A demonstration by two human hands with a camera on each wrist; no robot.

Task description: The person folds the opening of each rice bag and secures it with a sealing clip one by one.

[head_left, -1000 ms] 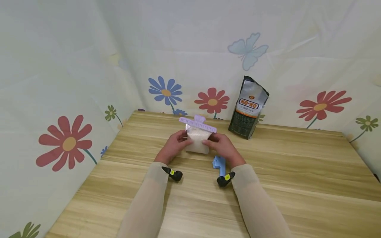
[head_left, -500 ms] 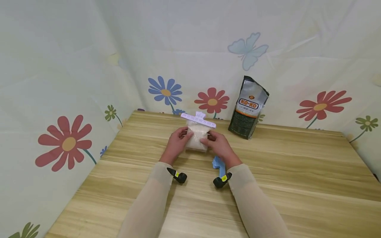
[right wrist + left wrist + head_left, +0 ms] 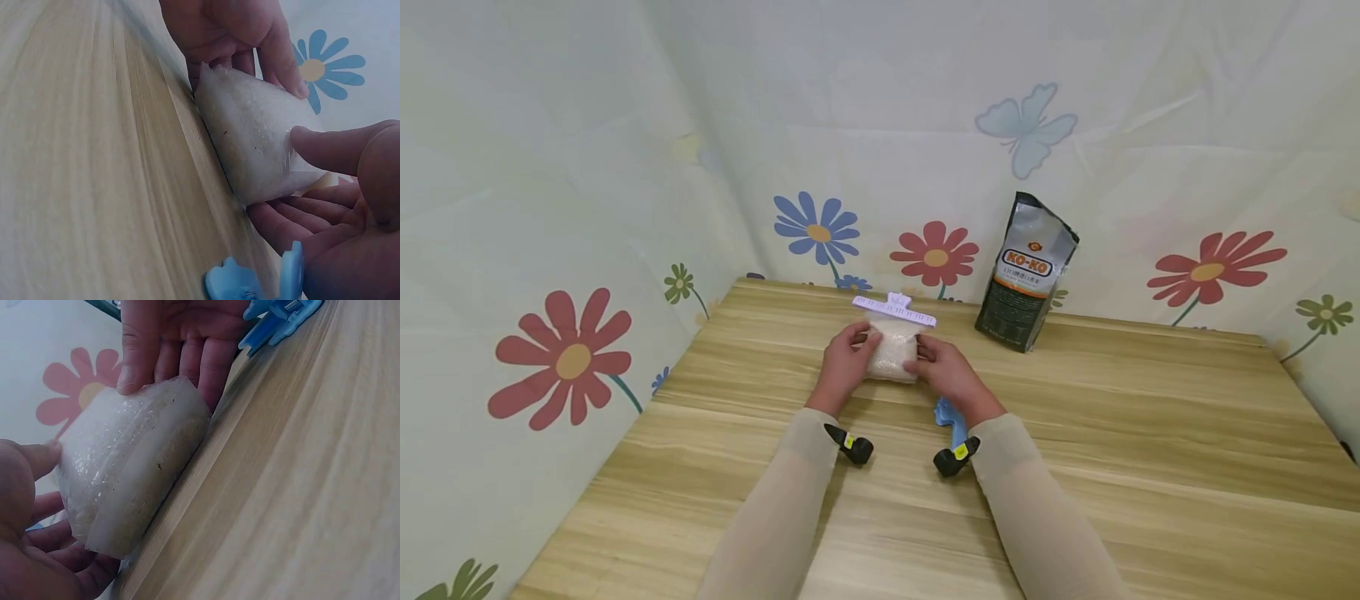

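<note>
A small clear plastic bag of white grains that look like rice (image 3: 893, 357) stands on the table between both hands. Across its top sits a long lilac bag clip (image 3: 895, 310). My left hand (image 3: 844, 365) grips the bag's left side, thumb in front and fingers behind. On the opposite side my right hand (image 3: 953, 375) holds it the same way, its thumb pressed to the front. The wrist views show the bag's bottom (image 3: 156, 469) right at the wood. Just below the right hand lies a light blue clip (image 3: 953, 423), partly hidden by the wrist.
A black and silver KO-KO pouch (image 3: 1026, 275) stands at the back, right of the bag, close to the flowered curtain (image 3: 1120, 150). The wooden table (image 3: 1150, 417) spreads out to the right and front. Small black cameras sit on both wrists.
The bag with its clip has shifted slightly to the left, after a small rise half a second ago. Both hands moved with it. The blue clip and the pouch stayed put.
</note>
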